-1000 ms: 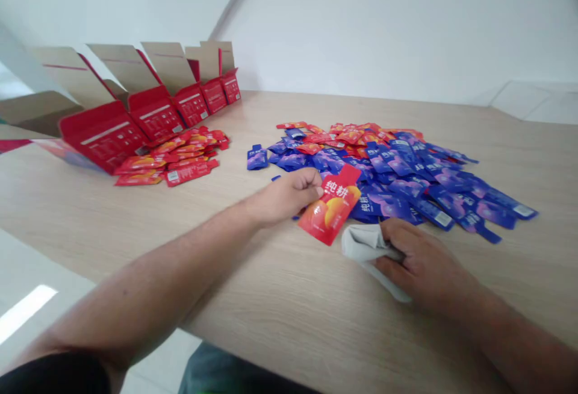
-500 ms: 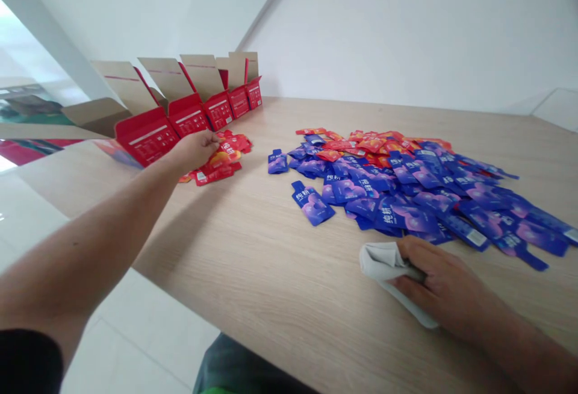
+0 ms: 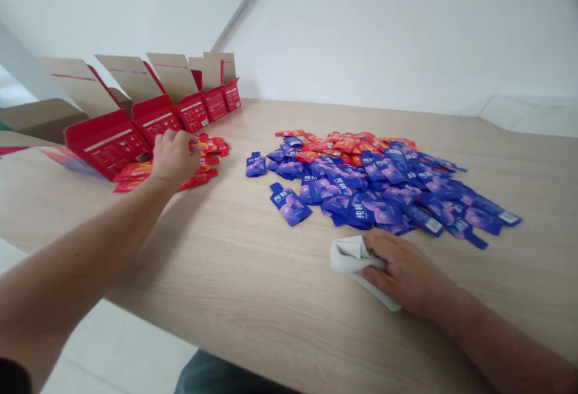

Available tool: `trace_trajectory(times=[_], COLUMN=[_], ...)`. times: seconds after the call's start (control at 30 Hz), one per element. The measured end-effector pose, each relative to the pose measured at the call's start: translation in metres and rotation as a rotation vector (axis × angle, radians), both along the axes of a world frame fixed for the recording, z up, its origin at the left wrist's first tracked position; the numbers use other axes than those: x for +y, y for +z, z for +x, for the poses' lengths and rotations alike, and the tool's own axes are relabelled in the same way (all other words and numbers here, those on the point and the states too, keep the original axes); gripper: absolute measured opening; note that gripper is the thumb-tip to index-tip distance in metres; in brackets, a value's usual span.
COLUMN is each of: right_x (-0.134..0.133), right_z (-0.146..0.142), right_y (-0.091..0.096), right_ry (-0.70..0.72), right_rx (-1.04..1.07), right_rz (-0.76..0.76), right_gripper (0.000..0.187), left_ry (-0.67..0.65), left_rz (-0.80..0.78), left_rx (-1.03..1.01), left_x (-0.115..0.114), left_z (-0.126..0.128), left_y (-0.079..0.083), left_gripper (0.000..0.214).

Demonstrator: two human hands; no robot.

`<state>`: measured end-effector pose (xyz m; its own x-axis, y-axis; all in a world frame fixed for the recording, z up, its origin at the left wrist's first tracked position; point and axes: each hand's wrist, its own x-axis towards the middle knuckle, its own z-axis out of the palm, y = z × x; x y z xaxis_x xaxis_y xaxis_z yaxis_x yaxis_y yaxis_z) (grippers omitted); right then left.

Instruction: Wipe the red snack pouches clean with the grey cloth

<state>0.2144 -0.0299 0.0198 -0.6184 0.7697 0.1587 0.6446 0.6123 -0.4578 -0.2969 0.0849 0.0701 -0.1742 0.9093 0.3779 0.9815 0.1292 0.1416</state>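
My left hand (image 3: 174, 152) reaches over a row of red sachets (image 3: 205, 162) at the left, just in front of the open boxes. Its fingers are curled down with the tips out of sight, so I cannot make out what is between them. At the front right, my right hand (image 3: 400, 273) is closed around a folded whitish cloth (image 3: 350, 254) resting on the table. Beyond the cloth lies a large heap of blue-purple sachets (image 3: 374, 207), with red-orange sachets (image 3: 347, 142) along its back side.
Several red cardboard boxes (image 3: 111, 144) stand in a row at the left, lids raised. Two blue sachets lie apart from the heap: one blue sachet (image 3: 291, 204) nearer me, another blue sachet (image 3: 256, 165) farther back. A white wall (image 3: 383, 38) borders the wooden table (image 3: 253, 279).
The view has turned right, so the boxes and heap appear farther left. My left hand has changed its angle over the red sachets, exposing more of them. My right hand still holds the cloth.
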Motion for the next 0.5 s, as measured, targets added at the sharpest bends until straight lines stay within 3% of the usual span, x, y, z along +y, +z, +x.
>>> trace_trajectory(times=[0.07,0.2,0.3,0.4,0.5], right_x=[0.001,0.004,0.007,0.011,0.015], right_z=[-0.001,-0.002,-0.001,0.000,0.001], right_y=[0.001,0.000,-0.001,-0.002,-0.003], right_ry=[0.012,0.000,0.014,0.024,0.027], right_rx=[0.004,0.044,0.079,0.138,0.194], right_rz=[-0.025,-0.036,-0.057,-0.098,-0.115], right_gripper=[0.009,0.014,0.016,0.019,0.018], left_ry=[-0.061,-0.354,-0.615,-0.721,-0.749], left_rz=[0.085,0.103,-0.025,-0.105,-0.201], left_rx=[0.015,-0.014,0.034,0.073,0.117], left_x=[0.019,0.064,0.097,0.132,0.170], left_z=[0.028,0.114,0.192,0.263,0.315], left_y=[0.005,0.011,0.012,0.010,0.004], left_gripper=[0.037,0.044,0.057,0.075,0.091])
